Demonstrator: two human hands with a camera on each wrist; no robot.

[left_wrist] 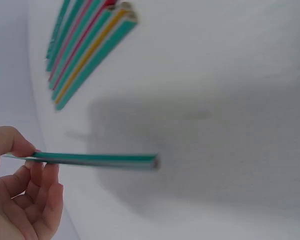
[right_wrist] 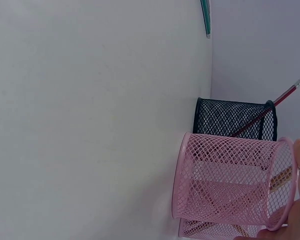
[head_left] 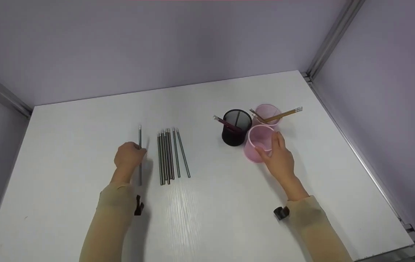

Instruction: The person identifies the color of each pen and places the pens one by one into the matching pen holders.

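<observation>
- The left hand (head_left: 129, 157) pinches one pencil (head_left: 140, 154) between thumb and fingers (left_wrist: 37, 172). The wrist view shows it lifted just clear of the desk (head_left: 211, 203), its shadow beneath it. It sits left of the row and apart from it.
- The right hand (head_left: 280, 158) grips the near pink cup (head_left: 258, 145), thumb and fingers curled about its rim on the side nearest the person. This cup looks empty from above and appears tilted toward the hand, though I cannot tell whether it is off the desk.
- Just right of the held pencil lies a row of pencils (head_left: 171, 154), side by side and pointing away from the person. The wrist view shows teal, yellow and red stripes on them.
- Judged from how things lie, the work is at an early stage: one red pencil (head_left: 225, 123) stands in the black cup (head_left: 235, 127), a yellow pencil or two (head_left: 283, 114) lean in the far pink cup (head_left: 267, 113), and most pencils are not yet in any cup.
- The three cups touch or nearly touch in a cluster, well apart from the row.
- Between the held pencil and the cups the row itself lies across the path, and the black cup stands just left of the gripped one.
- Beyond are plain walls (head_left: 156, 43) and metal corner rails.
</observation>
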